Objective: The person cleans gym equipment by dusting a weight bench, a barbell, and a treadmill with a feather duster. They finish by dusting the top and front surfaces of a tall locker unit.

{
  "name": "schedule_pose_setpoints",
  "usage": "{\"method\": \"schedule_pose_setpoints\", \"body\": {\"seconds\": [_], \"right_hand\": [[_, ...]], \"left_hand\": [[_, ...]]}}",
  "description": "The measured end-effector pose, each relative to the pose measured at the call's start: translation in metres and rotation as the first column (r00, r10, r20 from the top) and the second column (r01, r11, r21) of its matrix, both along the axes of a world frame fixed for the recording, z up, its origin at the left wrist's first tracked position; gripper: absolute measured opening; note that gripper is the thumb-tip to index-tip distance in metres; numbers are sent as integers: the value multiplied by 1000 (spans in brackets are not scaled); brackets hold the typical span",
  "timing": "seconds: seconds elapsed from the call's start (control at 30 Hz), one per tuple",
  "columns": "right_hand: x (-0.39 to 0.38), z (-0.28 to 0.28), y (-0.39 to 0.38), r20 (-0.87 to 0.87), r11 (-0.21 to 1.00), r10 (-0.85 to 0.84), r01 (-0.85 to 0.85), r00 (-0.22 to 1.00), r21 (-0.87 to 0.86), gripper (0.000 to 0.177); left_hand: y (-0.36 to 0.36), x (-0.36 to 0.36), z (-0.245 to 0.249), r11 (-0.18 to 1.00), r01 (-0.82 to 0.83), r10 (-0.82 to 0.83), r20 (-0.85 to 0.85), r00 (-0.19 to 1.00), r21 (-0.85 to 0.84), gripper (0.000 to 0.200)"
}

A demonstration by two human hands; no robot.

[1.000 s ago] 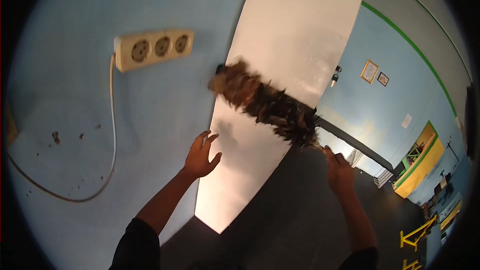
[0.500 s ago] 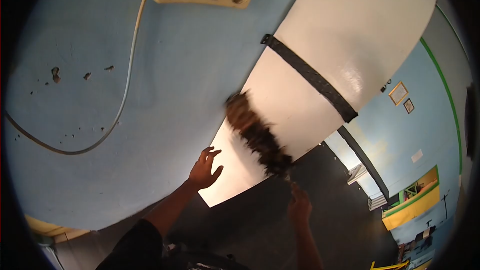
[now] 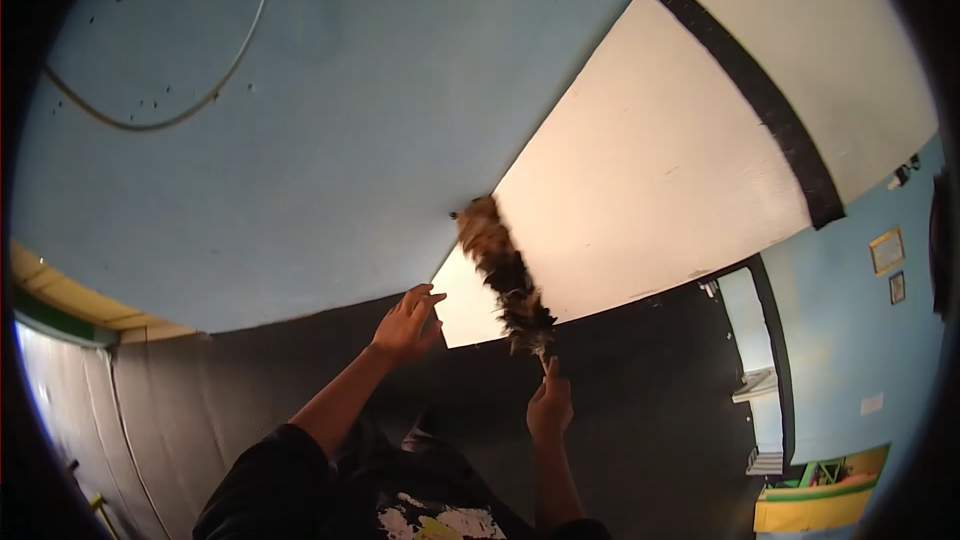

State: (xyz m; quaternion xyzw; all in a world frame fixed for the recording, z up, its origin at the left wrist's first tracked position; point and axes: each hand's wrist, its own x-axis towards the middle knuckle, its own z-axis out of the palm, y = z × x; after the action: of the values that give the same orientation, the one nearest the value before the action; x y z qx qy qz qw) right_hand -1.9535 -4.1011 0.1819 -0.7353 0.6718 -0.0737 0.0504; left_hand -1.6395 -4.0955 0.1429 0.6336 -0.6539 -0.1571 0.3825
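Observation:
My right hand (image 3: 551, 402) is closed round the thin handle of a brown and black feather duster (image 3: 503, 275), thumb pointing up along it. The duster's feathers lie across the lower left part of a white panel (image 3: 640, 170), and their tip reaches its left edge beside the blue wall. At the panel's lower left corner, my left hand (image 3: 408, 325) is open with its fingers apart, fingertips right at the edge. A black band (image 3: 745, 75) crosses the panel farther up.
A blue wall (image 3: 330, 150) with a hanging cable (image 3: 222, 90) and small holes rises on the left. Dark flooring (image 3: 640, 410) stretches below the panel. To the right are framed pictures (image 3: 886, 251), small white shelves (image 3: 757, 385) and a yellow and green opening (image 3: 815, 510).
The view has shifted, and the power strip has left it. The feather duster stands more upright, lower on the panel. My left hand is now closer to the panel's corner.

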Motion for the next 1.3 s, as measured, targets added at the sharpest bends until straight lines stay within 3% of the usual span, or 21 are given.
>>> {"method": "schedule_pose_setpoints", "body": {"seconds": [0.07,0.13,0.27,0.33,0.47,0.53,0.63,0.73,0.8,0.87,0.93,1.0,1.1,1.17,1.3], "right_hand": [[3,-21,-8,23,999,41,-42,999,21,59],[1,-50,-9,-62,976,91,-76,994,206,67],[2,-114,-27,-66,930,222,-190,973,315,68],[3,-156,-27,-31,953,278,-271,960,133,68],[7,-241,-47,-102,919,285,-241,953,312,68],[-1,-270,-44,-86,934,312,-290,946,207,66],[-2,-315,-56,-156,896,307,-230,939,381,64],[1,-364,-63,-167,880,337,-248,927,404,63],[-4,-383,-75,-295,824,377,-172,878,540,64],[-4,-398,-83,-277,842,385,-212,881,496,64],[22,-396,-85,-251,784,352,-138,902,605,64],[19,-430,-99,-354,764,433,-129,829,632,63],[30,-427,-98,-297,798,417,-190,859,572,61],[46,-425,-101,-323,748,427,-129,845,651,60],[29,-406,-90,-281,789,440,-218,853,575,57]], "left_hand": [[14,-12,-22,998,-38,40,-33,999,53,51],[34,-25,-35,993,-96,98,-24,995,61,51],[70,-36,-56,973,-170,180,-51,982,159,55],[80,-42,-73,934,-281,305,-81,949,223,59],[85,-39,-112,875,-307,409,-231,883,374,61],[91,-50,-128,864,-337,435,-217,874,374,62],[95,-55,-168,851,-312,443,-260,858,423,63],[99,-56,-213,839,-310,429,-193,882,448,65],[111,-71,-235,849,-288,423,-245,872,443,66],[115,-75,-249,785,-312,485,-216,848,535,68],[123,-78,-264,766,-310,513,-246,822,562,69],[125,-84,-276,725,-318,570,-274,774,611,71],[137,-92,-286,665,-297,609,-268,746,685,73],[146,-98,-291,676,-305,612,-281,739,671,73],[171,-118,-287,714,-386,630,-295,719,584,74]]}}
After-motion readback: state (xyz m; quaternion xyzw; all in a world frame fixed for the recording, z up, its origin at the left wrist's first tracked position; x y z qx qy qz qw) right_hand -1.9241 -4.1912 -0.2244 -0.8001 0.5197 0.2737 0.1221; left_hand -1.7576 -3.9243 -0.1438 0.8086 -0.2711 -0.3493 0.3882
